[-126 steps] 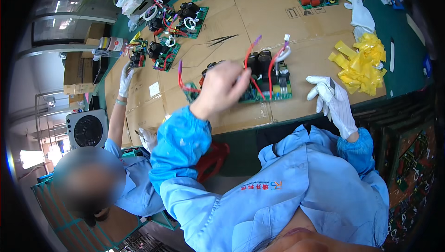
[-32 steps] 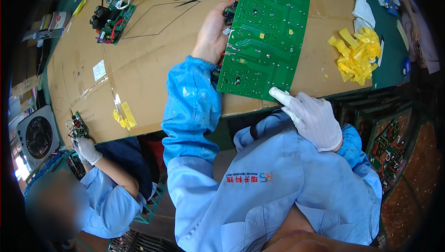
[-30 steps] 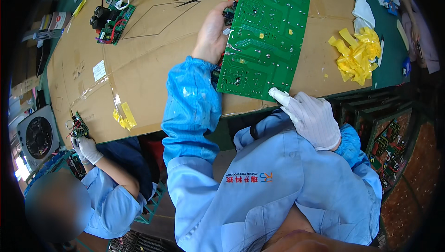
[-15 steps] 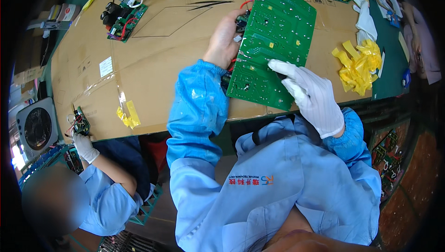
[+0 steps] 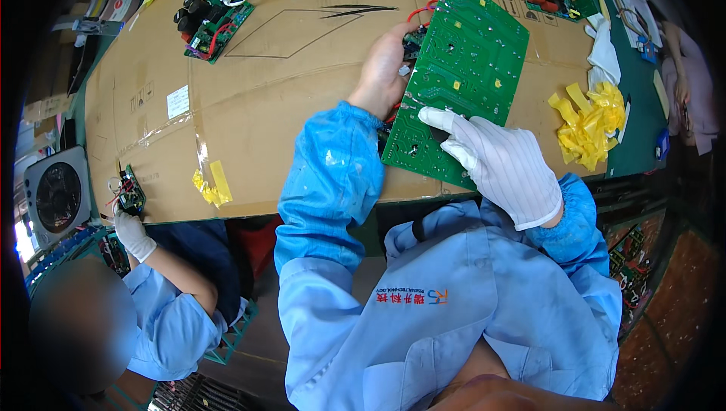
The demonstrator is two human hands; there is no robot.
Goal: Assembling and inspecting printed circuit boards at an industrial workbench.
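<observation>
Green rectangular circuit board (image 5: 473, 71), solder side showing, tilts right of centre in the frame; I see the bare left hand (image 5: 384, 71) gripping its left edge. The white-gloved right hand (image 5: 503, 161) blocks part of its lower half; I cannot tell whether it pinches anything. Crumpled yellow tape (image 5: 594, 127) lies at right; a smaller green board with black components (image 5: 219, 21) sits upper left on brown cardboard (image 5: 265, 108).

Green table (image 5: 639, 133) under cardboard, bright light (image 5: 27, 241) far left, reddish-brown floor (image 5: 656, 335) lower right.

Cardboard (image 5: 265, 124) passable leftward; circuit board (image 5: 470, 67) blocks centre.
</observation>
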